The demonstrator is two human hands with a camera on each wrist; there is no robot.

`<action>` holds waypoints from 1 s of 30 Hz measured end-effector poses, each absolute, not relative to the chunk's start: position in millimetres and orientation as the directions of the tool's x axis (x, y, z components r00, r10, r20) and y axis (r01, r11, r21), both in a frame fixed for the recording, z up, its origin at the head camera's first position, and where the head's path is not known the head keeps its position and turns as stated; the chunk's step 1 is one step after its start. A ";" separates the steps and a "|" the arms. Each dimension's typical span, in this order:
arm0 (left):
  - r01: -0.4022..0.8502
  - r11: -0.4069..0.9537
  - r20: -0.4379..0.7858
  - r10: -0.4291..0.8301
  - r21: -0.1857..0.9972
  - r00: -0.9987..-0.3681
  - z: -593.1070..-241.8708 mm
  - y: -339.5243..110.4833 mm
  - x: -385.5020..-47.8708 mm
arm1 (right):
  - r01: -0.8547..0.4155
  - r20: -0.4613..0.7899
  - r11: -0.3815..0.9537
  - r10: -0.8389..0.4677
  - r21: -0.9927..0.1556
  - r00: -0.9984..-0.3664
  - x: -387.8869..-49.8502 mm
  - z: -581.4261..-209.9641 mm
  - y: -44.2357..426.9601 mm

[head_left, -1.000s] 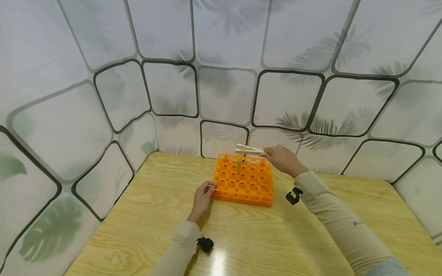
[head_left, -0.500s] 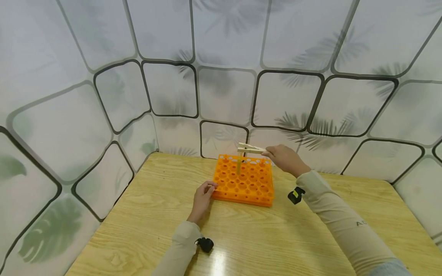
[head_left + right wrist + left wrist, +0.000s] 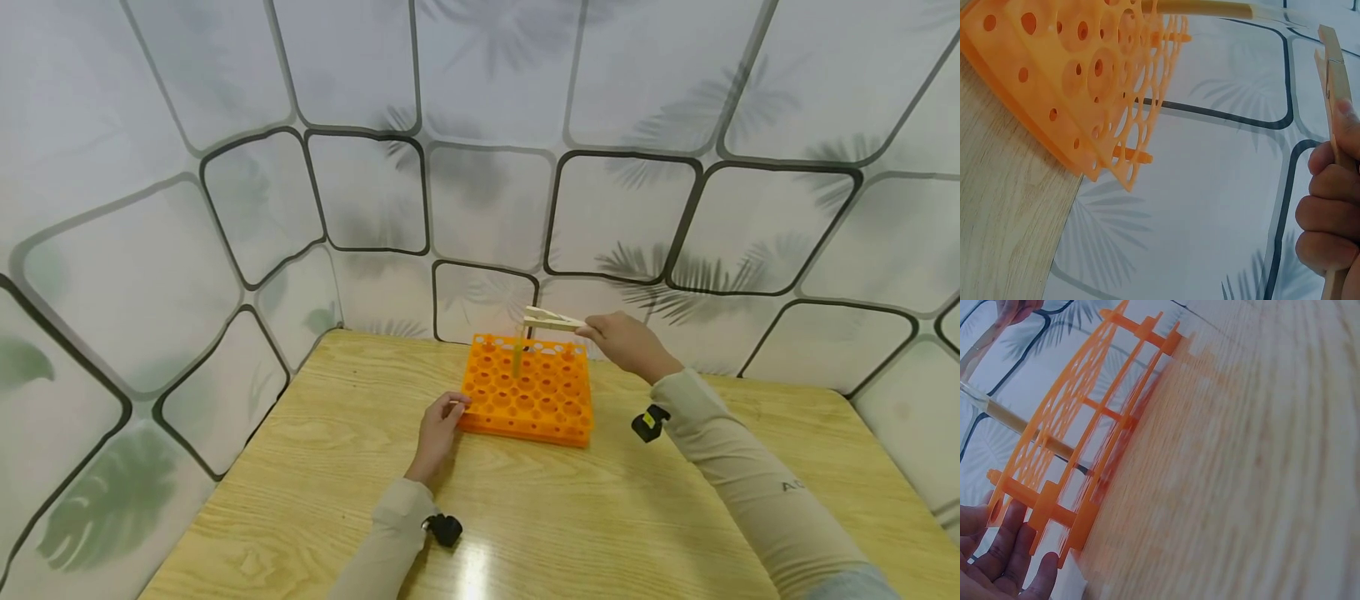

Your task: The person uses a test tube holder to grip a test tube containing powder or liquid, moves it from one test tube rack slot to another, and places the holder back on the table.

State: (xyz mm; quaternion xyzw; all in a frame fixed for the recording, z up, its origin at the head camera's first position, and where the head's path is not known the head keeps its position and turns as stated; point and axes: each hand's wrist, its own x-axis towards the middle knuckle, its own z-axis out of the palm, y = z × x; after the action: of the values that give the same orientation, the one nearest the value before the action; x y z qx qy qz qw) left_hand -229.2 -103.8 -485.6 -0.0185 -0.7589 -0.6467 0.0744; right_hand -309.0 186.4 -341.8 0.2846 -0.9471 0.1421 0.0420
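Observation:
An orange test tube rack [image 3: 525,429], pierced with round holes, stands on the table. One glass test tube [image 3: 517,360] with yellowish liquid is upright in a hole near its back left. My left hand [image 3: 437,433] grips the rack's front left corner; in the left wrist view, the thumb is above and the fingers [image 3: 1013,540] are at the end posts. Behind the rack's right side, my right hand [image 3: 628,343] holds a wooden test tube clamp [image 3: 555,322] by its handle. The clamp's tip [image 3: 1327,39] is beside the tube's mouth; whether they touch I cannot tell.
The wood-grain table [image 3: 315,467] extends around the rack on both sides and in front. Close behind the rack rises a patterned fabric wall [image 3: 487,208], which also runs along the left side. A small black camera [image 3: 649,423] sits at the right wrist.
The right hand and the wooden clamp have moved slightly right and up, from the tube's top to beside it. The tube stays in the rack; the left hand keeps its place.

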 end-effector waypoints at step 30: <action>0.118 0.170 0.133 -0.078 0.978 -0.988 -486.1 -103.7 -228.8 | -0.505 0.169 0.828 -0.476 -0.243 -0.863 -305.1 -347.0 216.1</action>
State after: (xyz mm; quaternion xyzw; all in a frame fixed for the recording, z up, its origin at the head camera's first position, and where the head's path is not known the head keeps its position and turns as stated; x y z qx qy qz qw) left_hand -228.8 -103.7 -486.1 -0.0132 -0.7612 -0.6439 0.0762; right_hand -305.1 216.1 -347.0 0.2567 -0.9548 0.1411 0.0508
